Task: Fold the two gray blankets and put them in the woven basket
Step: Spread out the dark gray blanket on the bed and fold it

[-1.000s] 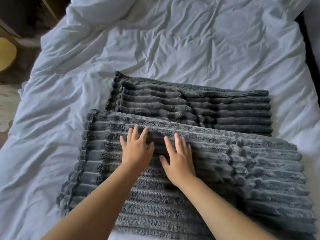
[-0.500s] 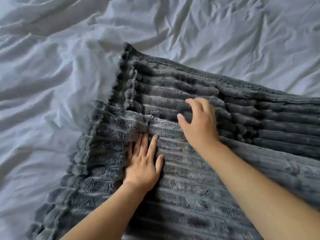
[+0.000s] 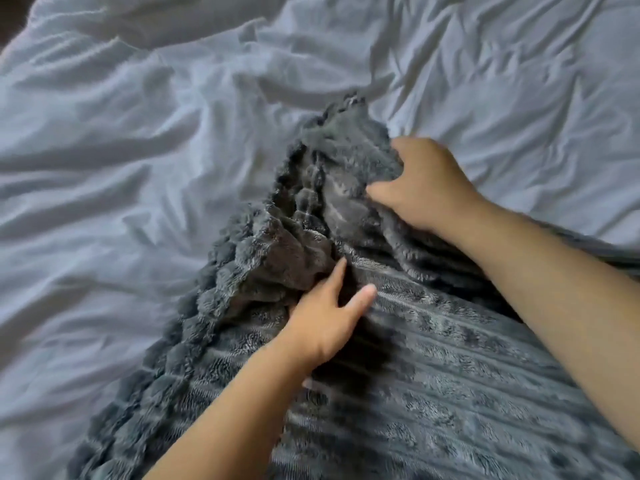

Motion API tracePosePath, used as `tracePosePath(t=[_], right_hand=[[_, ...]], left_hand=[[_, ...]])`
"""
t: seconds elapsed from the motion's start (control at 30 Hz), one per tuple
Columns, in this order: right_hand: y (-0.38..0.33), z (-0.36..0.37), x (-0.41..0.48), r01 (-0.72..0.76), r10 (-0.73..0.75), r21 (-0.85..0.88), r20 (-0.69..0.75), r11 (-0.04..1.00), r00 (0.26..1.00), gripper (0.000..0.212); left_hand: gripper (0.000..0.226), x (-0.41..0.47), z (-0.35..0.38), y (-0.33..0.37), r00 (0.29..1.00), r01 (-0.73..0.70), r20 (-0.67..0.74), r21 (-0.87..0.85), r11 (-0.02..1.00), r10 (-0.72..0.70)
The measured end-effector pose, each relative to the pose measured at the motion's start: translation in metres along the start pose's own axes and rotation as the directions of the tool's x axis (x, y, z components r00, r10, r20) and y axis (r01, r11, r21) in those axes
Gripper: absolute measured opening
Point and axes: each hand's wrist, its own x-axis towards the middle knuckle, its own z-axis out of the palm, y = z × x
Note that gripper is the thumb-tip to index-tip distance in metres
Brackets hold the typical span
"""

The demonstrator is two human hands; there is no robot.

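Observation:
Two gray ribbed plush blankets lie on the bed, one overlapping the other. The near blanket (image 3: pixel 450 393) spreads flat across the lower right. The far blanket (image 3: pixel 332 174) is bunched up into a rumpled heap at the centre. My right hand (image 3: pixel 426 185) grips that bunched far blanket from the right, fingers curled into the pile. My left hand (image 3: pixel 329 317) has its fingers dug into the folds where the two blankets meet, thumb out over the near blanket. The woven basket is out of sight.
A rumpled white bed sheet (image 3: pixel 138 168) covers the mattress all around the blankets, with deep creases to the left and far side. A dark strip (image 3: pixel 10 15) shows at the top left corner.
Both hands have gone from pressing flat on the near blanket to reaching forward. The right hand has gathered the far blanket's left end into a heap. The view has moved closer and left.

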Motion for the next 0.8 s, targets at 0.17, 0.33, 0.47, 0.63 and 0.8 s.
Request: tracePosePath(t=[0.17,0.33,0.47,0.63,0.8], right_hand=[[-0.035,0.042,-0.163,0.078,0.011,-0.156,0.501,0.985,0.865,0.057],[-0.056,0.076,-0.209,0.175,0.03,-0.323,0.542,0.93,0.84,0.084],[-0.052,0.071,-0.202,0.039,0.104,-0.298,0.449,0.954,0.888,0.083],[-0.009,0.034,-0.181,-0.128,0.315,-0.572,0.24,0.81,0.918,0.078],[0.036,-0.005,-0.193,-0.304,0.585,-0.758,0.124,0.578,0.802,0.039]], left_hand=[[0.083,-0.041,-0.056,0.023,0.998,-0.049,-0.031,-0.931,0.362,0.055],[0.079,-0.078,-0.055,0.017,0.987,0.016,-0.113,-0.638,0.77,-0.114],[0.074,-0.082,-0.062,0.012,0.935,0.235,-0.205,-0.26,0.937,-0.291],[0.021,-0.084,-0.099,0.002,0.886,0.234,-0.218,-0.552,0.801,-0.409],[0.021,-0.076,-0.1,-0.015,0.858,0.257,-0.276,-0.498,0.828,-0.433]])
